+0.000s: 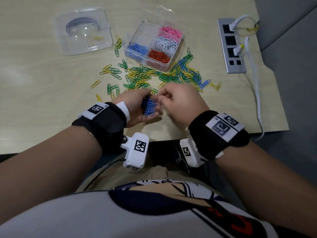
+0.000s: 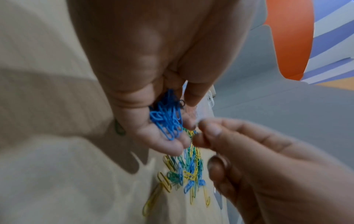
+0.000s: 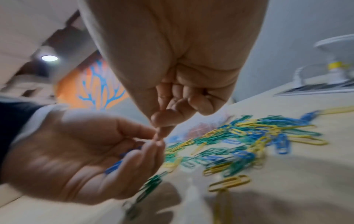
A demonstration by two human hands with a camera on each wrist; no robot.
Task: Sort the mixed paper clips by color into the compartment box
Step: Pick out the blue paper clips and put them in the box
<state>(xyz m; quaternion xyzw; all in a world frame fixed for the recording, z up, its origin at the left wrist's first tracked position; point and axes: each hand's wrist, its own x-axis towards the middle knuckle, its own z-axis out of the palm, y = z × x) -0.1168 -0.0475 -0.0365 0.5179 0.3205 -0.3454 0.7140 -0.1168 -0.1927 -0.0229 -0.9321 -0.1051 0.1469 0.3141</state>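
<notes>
My left hand (image 1: 137,109) cups a bunch of blue paper clips (image 1: 150,107) while my right hand (image 1: 180,102) pinches its fingertips at them (whether around a clip, I cannot tell). Best gather more blues, then tip them into the compartment box (image 1: 152,44) blue section.

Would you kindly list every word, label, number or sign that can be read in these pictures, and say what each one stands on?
No text reads clearly.
Wrist bands and white camera modules: square black-and-white marker codes, no words.
Power strip: small label marks, too blurred to read.
Shirt: red print shapes, cut off, unreadable.
Compartment box and clear lid: no lettering visible.
</notes>
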